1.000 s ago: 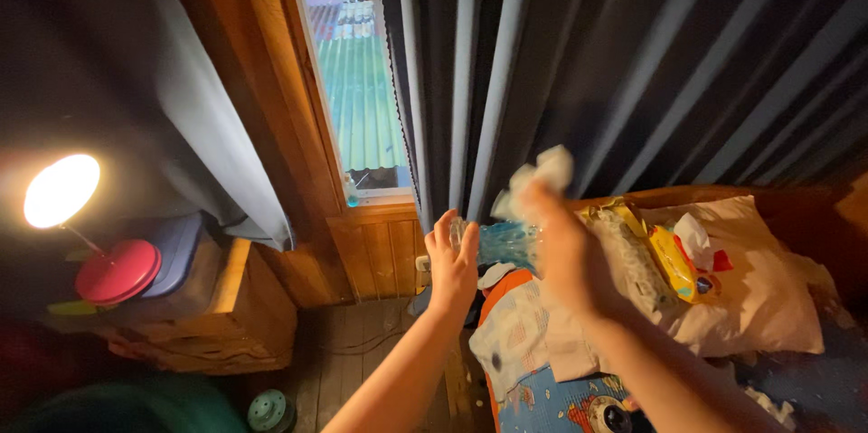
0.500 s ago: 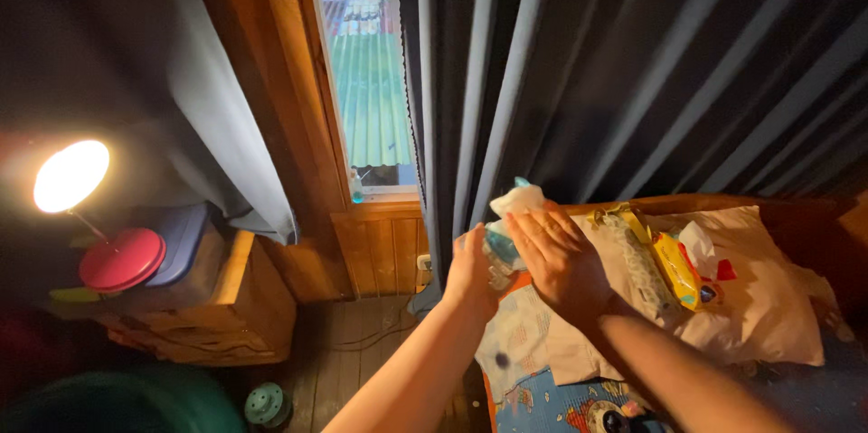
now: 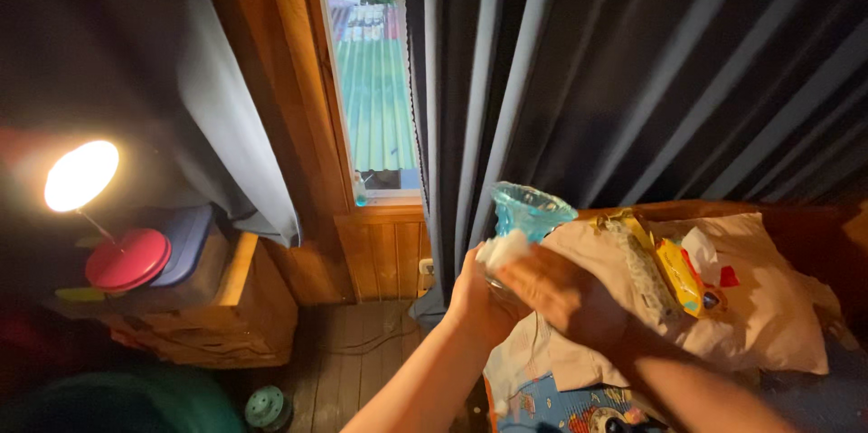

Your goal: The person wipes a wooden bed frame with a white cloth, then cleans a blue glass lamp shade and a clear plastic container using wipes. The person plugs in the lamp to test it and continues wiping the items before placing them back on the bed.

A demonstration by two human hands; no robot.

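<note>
Head view, hands: left hand (image 3: 477,299) cups the base of a pale blue, frilled-rim glass bowl (image 3: 529,210); grip clenched round it from below.
Right hand: right hand (image 3: 562,296) presses a crumpled white cloth wad (image 3: 503,250) against the bowl's side; grip pinching the wad.
Bowl's place: held in the air, just in front of the dark pleated curtain (image 3: 651,80), above the beige pillow (image 3: 768,324).
Doing it well: I judge the base hand should stay firm and turn the bowl, the cloth following the frills lightly.
Packages: a long yellow wrapper pack (image 3: 680,277) lies on the pillow, right of the bowl; a red and white scrap just beside it.
Left of bowl: red round lid (image 3: 127,260) on a wooden box, lit lamp (image 3: 81,175) above it.
</note>
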